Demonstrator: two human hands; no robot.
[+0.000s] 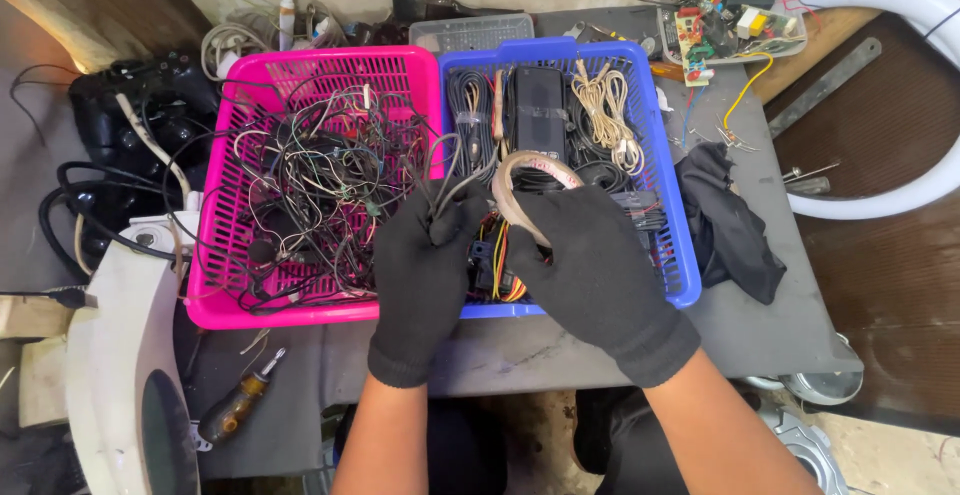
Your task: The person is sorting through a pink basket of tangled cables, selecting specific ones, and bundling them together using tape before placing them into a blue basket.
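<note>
**Gloved hands working a cable over cluttered bench**

The left hand (428, 265) is pinching a grey cable (450, 180) closed; the right hand (590, 265) is gripping a roll of clear tape (520, 180). Both are hovering over the blue basket (665, 215), beside the pink basket (215, 245), on a grey table (780, 295) crowding with wires, a screwdriver (238, 410) and circuit boards (725, 15).

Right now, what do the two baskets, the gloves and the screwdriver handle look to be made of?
Pink basket and blue basket: moulded plastic by the look, slightly glossy lattice walls. Gloves on left hand and right hand: black knit fabric, matte, fuzzy. Screwdriver handle: probably translucent amber plastic, shiny.
</note>
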